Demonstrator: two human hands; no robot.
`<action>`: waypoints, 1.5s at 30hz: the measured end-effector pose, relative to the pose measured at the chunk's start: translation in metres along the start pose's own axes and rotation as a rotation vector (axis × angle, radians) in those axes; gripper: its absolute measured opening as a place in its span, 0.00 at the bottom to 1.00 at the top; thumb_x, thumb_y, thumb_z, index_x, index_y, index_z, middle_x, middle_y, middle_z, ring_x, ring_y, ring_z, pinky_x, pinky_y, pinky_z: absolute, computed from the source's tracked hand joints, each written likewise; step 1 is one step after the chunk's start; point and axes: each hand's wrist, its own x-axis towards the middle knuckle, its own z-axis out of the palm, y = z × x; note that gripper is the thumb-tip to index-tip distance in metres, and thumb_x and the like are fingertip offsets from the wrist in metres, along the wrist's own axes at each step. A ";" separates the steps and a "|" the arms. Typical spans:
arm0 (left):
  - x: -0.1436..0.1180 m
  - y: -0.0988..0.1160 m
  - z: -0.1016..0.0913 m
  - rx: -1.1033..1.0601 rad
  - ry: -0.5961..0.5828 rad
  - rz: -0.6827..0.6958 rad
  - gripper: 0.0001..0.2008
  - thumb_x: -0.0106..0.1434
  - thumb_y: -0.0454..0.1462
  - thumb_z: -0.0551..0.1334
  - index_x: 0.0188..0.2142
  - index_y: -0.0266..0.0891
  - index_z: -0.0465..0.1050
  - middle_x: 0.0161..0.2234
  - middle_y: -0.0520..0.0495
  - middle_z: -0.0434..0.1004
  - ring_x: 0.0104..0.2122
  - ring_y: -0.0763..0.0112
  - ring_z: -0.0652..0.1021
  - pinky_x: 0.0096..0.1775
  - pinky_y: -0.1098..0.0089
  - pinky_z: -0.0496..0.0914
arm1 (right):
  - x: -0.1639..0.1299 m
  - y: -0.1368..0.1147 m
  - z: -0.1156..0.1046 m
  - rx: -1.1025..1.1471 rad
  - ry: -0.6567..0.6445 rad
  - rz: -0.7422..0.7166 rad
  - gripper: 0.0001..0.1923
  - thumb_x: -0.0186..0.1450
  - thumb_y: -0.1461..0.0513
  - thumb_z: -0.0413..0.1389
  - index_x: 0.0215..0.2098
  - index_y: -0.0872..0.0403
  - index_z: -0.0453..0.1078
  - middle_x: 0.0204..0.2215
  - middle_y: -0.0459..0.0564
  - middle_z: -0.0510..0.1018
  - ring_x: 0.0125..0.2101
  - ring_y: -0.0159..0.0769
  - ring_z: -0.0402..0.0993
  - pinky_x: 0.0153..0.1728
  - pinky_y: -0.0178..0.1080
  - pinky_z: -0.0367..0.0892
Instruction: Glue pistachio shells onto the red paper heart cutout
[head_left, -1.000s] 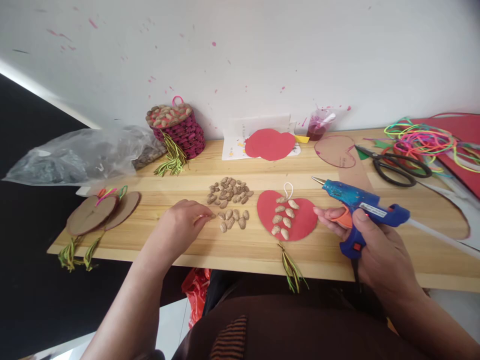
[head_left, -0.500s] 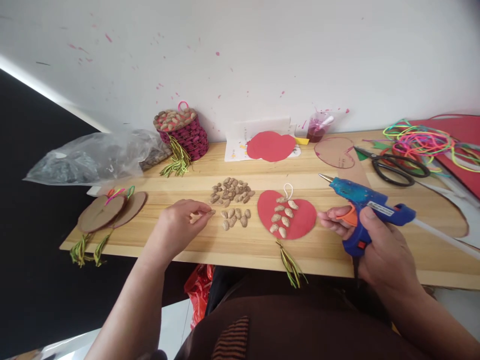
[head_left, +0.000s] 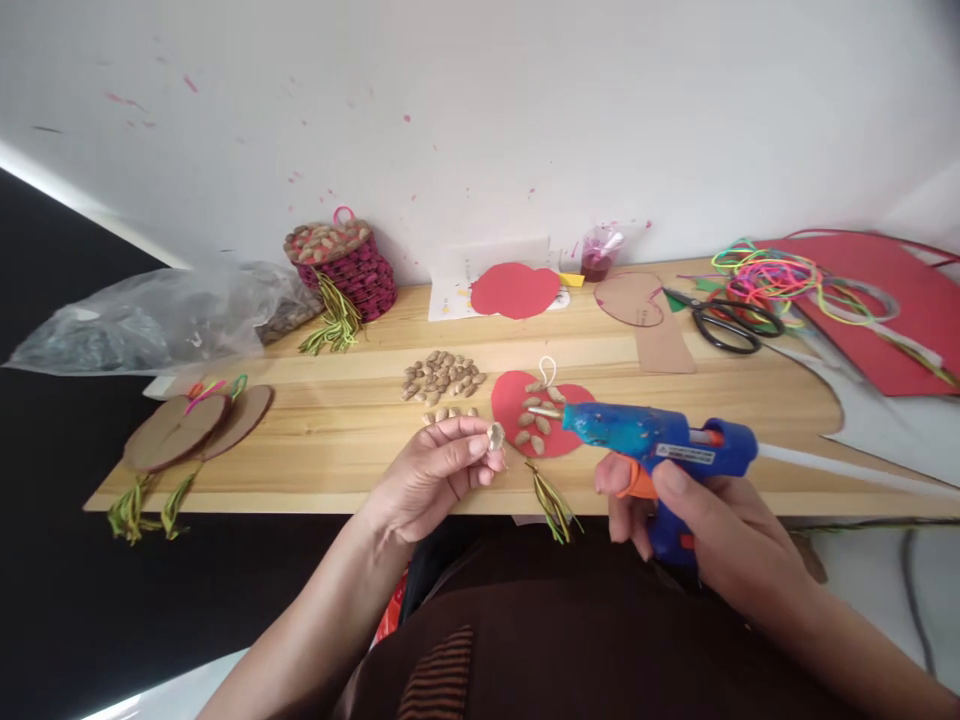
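Left hand (head_left: pixel 446 470) and glue gun (head_left: pixel 637 435) have closed in on the red heart (head_left: pixel 508 402)

Half a second ago the left hand was to the left of the loose peanuts and the gun was right of the heart; now both are near it. Closest is a brown garment (head_left: pixel 570 630) with one striped patch (head_left: pixel 439 675). The left hand pinches one peanut (head_left: pixel 496 437) between thumb and fingertips. The right hand (head_left: pixel 739 535) is wrapped around the blue gun, which has one white glue stick (head_left: pixel 840 470) at its back. Its nozzle (head_left: pixel 545 411) overlaps the heart in view; whether they touch I cannot tell.

On the worktop (head_left: pixel 337 420), the heart carries eight peanuts (head_left: pixel 524 421), one white loop (head_left: pixel 555 372) and one tassel (head_left: pixel 553 508). At left, two cardboard pieces (head_left: pixel 176 430) overlap, with two tassels (head_left: pixel 131 508) below. Behind the left hand four peanuts (head_left: pixel 442 413) show, then one pile of smaller nuts (head_left: pixel 442 378), too crowded to count.

Farther back are one pair of black scissors (head_left: pixel 701 306), one cord tangle (head_left: pixel 765 275), one outlined cardboard heart (head_left: pixel 630 300), one plastic bag (head_left: pixel 142 315), one purple woven basket (head_left: pixel 352 275), one red card shape (head_left: pixel 515 291) and one cup (head_left: pixel 600 262) of dark liquid.
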 end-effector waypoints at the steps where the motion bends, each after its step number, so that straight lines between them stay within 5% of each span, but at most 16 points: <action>1: 0.001 -0.003 0.002 -0.015 -0.014 -0.009 0.12 0.53 0.37 0.77 0.35 0.35 0.82 0.27 0.47 0.81 0.28 0.75 0.79 0.30 0.77 0.73 | -0.004 -0.001 0.001 -0.020 -0.026 -0.002 0.15 0.70 0.49 0.54 0.37 0.50 0.76 0.25 0.47 0.78 0.21 0.33 0.72 0.20 0.33 0.69; 14: -0.007 -0.012 0.014 0.015 -0.037 0.001 0.11 0.56 0.36 0.75 0.37 0.35 0.80 0.29 0.48 0.80 0.29 0.76 0.78 0.32 0.78 0.72 | -0.021 0.004 -0.001 -0.298 -0.077 -0.085 0.21 0.72 0.50 0.50 0.25 0.50 0.71 0.25 0.48 0.75 0.27 0.38 0.71 0.24 0.38 0.66; 45: -0.012 -0.012 0.013 0.043 -0.037 0.039 0.10 0.55 0.36 0.75 0.36 0.36 0.81 0.29 0.48 0.80 0.29 0.76 0.77 0.32 0.77 0.71 | -0.023 0.006 0.003 -0.399 -0.040 -0.138 0.21 0.73 0.52 0.49 0.27 0.51 0.73 0.23 0.47 0.74 0.27 0.35 0.71 0.27 0.37 0.64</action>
